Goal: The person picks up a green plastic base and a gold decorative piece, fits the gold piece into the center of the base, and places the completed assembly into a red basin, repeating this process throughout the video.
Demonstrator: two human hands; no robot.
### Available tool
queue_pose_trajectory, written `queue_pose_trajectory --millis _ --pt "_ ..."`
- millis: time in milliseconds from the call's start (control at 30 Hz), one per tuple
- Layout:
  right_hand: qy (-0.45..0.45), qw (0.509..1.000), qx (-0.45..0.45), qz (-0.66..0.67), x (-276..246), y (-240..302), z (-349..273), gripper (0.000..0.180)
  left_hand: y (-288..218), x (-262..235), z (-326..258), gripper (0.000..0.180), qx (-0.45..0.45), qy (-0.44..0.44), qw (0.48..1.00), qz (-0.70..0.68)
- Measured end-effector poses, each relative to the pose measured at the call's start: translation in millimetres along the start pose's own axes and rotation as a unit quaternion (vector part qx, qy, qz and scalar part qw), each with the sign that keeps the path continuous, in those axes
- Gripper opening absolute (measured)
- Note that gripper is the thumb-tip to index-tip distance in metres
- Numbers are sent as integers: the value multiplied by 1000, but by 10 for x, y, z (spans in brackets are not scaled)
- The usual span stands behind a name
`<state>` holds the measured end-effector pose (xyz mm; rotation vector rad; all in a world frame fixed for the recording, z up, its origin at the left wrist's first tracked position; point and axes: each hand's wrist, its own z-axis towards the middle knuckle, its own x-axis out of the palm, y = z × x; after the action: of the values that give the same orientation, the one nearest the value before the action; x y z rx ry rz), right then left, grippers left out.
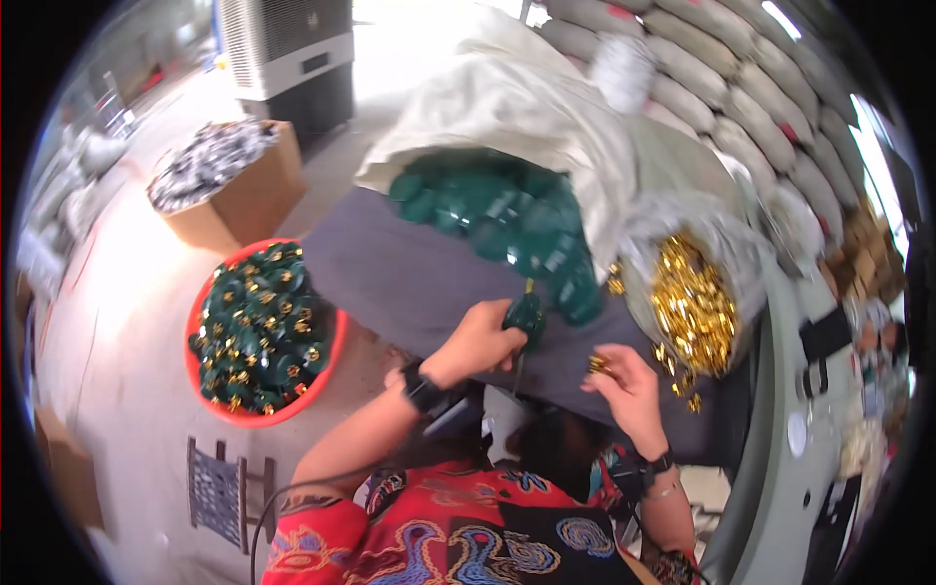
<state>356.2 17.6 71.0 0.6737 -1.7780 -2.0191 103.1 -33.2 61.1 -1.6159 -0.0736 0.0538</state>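
My left hand [484,339] is closed around a dark green, glossy rounded plastic piece [525,316], with a thin stem-like bit showing at its top. My right hand [629,395] pinches a small shiny gold piece [598,365] between thumb and fingertips, a little to the right of the green one and apart from it. Beyond my left hand, many similar green pieces [497,219] spill from the mouth of a large white sack [507,97] onto a grey cloth [390,268]. To the right, a clear plastic bag [648,219] holds a heap of gold pieces [694,307], some loose on the cloth.
A red-orange tub [340,336] of green pieces with gold tops stands on the floor at left. Behind it are a cardboard box [234,210] of silvery pieces and an air cooler [292,58]. A small stool [219,497] sits lower left. Stacked sacks [741,97] line the far right.
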Motion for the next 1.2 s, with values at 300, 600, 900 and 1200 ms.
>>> queue_pose_trajectory --millis 300,600,900,1200 --pt "64 994 -81 -45 427 42 -39 23 -124 414 -499 17 -20 37 998 -48" --pt "74 966 -142 -202 437 88 -25 27 -32 455 -542 17 33 12 999 17" --pt "97 948 -109 -282 579 128 76 14 82 513 -605 12 217 -90 940 248" --pt "174 971 161 -38 1020 21 229 24 515 -59 -891 14 143 -146 976 71"
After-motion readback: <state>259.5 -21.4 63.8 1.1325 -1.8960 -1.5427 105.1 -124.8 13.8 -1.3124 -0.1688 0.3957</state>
